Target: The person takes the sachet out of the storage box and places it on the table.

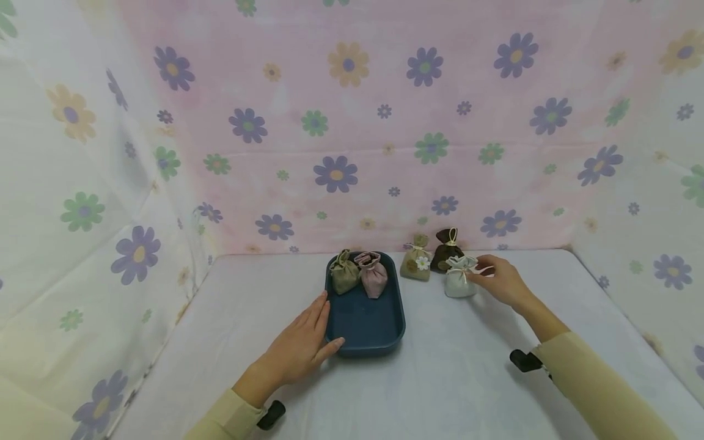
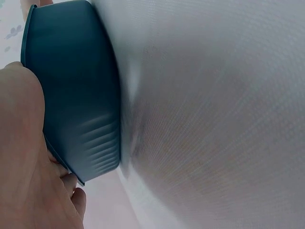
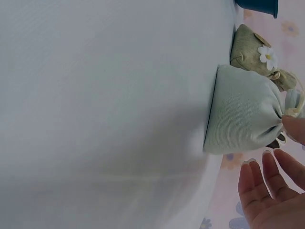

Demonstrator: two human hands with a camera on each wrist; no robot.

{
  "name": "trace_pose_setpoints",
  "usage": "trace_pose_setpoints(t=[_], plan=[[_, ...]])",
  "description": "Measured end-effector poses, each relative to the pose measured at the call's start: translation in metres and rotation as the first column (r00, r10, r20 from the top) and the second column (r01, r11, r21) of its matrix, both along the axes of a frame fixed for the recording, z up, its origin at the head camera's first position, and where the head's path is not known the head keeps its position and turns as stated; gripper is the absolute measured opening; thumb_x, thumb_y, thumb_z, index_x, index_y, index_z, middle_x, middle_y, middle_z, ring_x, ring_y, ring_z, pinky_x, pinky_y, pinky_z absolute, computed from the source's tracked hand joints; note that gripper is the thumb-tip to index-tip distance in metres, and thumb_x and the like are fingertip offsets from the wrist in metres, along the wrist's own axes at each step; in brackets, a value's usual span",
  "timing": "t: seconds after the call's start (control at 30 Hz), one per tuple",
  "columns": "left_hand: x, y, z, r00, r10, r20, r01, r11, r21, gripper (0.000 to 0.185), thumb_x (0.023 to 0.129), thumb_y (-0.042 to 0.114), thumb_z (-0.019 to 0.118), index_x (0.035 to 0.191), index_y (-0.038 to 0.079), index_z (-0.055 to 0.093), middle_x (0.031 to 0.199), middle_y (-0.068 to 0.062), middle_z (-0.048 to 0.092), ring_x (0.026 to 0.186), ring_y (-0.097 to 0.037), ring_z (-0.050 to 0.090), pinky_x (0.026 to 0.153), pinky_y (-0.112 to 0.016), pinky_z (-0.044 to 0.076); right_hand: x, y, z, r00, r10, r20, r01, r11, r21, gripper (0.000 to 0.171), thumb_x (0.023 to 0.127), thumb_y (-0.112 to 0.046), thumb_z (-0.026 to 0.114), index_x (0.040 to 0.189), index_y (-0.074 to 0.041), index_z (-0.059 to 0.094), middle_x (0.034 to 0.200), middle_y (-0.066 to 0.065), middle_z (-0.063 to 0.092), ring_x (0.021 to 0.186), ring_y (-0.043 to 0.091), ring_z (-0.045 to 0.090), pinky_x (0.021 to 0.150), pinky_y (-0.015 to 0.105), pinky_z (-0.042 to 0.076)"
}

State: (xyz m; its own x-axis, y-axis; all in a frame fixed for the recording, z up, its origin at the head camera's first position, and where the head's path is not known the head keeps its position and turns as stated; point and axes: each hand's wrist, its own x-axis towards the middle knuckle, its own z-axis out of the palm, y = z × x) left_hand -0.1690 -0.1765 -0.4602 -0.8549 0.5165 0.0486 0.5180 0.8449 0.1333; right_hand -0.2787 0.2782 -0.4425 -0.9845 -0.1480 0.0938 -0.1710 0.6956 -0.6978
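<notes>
Your left hand (image 1: pixel 299 342) lies against the left side of the blue tray (image 1: pixel 365 324), fingers straight along the rim and thumb at the near corner. Your right hand (image 1: pixel 502 281) is at the neck of the white bag (image 1: pixel 458 286), thumb against it and fingers spread apart below. That bag stands on the table (image 1: pixel 418 391), right of the tray, with the brown bag (image 1: pixel 442 252) and tan bag (image 1: pixel 414 269) just behind it. The green bag (image 1: pixel 344 276) and pink bag (image 1: pixel 374 280) sit side by side in the tray's far end.
</notes>
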Motion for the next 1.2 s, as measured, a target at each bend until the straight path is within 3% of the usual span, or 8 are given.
trace_pose_setpoints(t=[0.17,0.5,0.87,1.2], plan=[[-0.001,-0.002,-0.001,1.000,-0.010,-0.027,0.011,0.999,0.037,0.090,0.107,0.063,0.030,0.158,-0.010,0.022,0.169,-0.024,0.008,0.156,-0.038,0.017,0.122,-0.053,0.026,0.006,0.007,0.005,1.000,0.002,-0.021,-0.002,1.000,0.012,0.051,0.098,-0.022,0.070,0.137,0.008,0.055,0.129,0.029,0.061,0.118,0.045,0.060,0.092,0.056,0.053],[0.002,-0.001,0.000,1.000,-0.012,-0.014,0.013,0.995,0.101,0.089,0.107,0.061,0.037,0.158,-0.011,0.024,0.169,-0.024,0.009,0.155,-0.040,0.019,0.120,-0.057,0.028,0.019,0.007,0.018,0.999,0.015,-0.028,-0.014,0.999,0.031,0.052,0.098,-0.025,0.070,0.138,0.005,0.055,0.128,0.028,0.061,0.117,0.044,0.059,0.089,0.054,0.055],[0.000,-0.001,-0.002,1.000,0.000,-0.018,0.001,0.999,0.050,0.090,0.107,0.063,0.032,0.159,-0.009,0.022,0.170,-0.023,0.008,0.156,-0.036,0.016,0.122,-0.053,0.026,0.033,-0.016,0.039,0.992,0.060,-0.112,-0.064,0.997,-0.033,0.047,0.098,-0.021,0.071,0.136,0.003,0.056,0.126,0.024,0.062,0.114,0.038,0.062,0.096,0.055,0.053],[0.001,0.000,0.000,1.000,0.007,-0.005,-0.007,1.000,-0.009,0.091,0.106,0.065,0.027,0.160,-0.008,0.018,0.170,-0.022,0.005,0.157,-0.034,0.013,0.123,-0.050,0.024,0.030,-0.047,0.038,0.985,0.127,-0.119,-0.137,0.987,-0.084,0.041,0.098,-0.018,0.072,0.132,0.001,0.060,0.126,0.021,0.064,0.112,0.034,0.062,0.095,0.053,0.053]])
